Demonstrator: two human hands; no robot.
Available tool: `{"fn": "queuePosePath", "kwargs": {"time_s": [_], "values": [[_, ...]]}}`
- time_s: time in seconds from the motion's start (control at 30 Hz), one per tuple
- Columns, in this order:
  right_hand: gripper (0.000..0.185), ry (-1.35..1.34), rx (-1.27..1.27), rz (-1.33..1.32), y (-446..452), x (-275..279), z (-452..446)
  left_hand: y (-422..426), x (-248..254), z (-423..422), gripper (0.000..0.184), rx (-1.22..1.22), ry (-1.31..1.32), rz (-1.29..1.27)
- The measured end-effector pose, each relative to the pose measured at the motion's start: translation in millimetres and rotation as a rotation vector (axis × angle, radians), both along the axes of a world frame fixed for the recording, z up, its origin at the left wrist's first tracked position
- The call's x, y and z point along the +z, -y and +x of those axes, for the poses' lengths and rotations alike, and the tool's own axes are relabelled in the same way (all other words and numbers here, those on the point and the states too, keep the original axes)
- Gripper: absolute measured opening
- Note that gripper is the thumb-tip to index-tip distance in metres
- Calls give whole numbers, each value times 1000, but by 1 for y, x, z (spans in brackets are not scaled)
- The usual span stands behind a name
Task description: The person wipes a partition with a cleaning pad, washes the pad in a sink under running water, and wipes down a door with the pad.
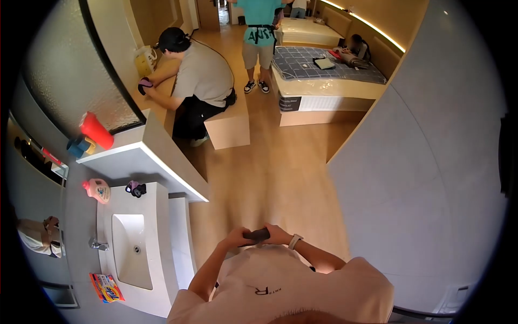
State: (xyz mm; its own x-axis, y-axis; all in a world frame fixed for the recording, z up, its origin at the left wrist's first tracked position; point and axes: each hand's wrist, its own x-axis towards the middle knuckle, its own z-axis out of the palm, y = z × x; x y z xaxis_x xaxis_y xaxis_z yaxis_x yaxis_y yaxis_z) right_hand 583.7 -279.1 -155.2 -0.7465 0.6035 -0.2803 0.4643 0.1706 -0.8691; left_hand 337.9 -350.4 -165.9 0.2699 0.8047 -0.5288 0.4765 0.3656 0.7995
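Both of my hands are in front of my chest, at the bottom centre of the head view. My left hand [237, 237] and my right hand [277, 234] grip a dark, flat object [256, 235] from its two ends. Its exact kind is too small to tell. A light watch is on my right wrist. Wooden floor [270, 183] shows just beyond my hands.
On the left, a sink [137, 248] has a pink bottle [99, 190], a dark purple item [136, 188] and a Tide packet [107, 287] around it. A red cup [97, 130] stands on a ledge. Several people are near the beds [329, 86]; one sits on a box [229, 127].
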Motion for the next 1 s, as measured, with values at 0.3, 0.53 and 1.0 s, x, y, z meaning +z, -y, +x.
{"fn": "queuePosePath", "kwargs": {"time_s": [0.3,0.53,1.0], "values": [[49,2,-135,187,-111,-28,19,-109,0,25,40,15,-181,387],[43,24,-132,337,-218,-57,52,-265,-50,29,32,-171,-116,536],[36,-77,-646,-40,-522,5,29,-597,-23,-18,45,-233,223,270]]}}
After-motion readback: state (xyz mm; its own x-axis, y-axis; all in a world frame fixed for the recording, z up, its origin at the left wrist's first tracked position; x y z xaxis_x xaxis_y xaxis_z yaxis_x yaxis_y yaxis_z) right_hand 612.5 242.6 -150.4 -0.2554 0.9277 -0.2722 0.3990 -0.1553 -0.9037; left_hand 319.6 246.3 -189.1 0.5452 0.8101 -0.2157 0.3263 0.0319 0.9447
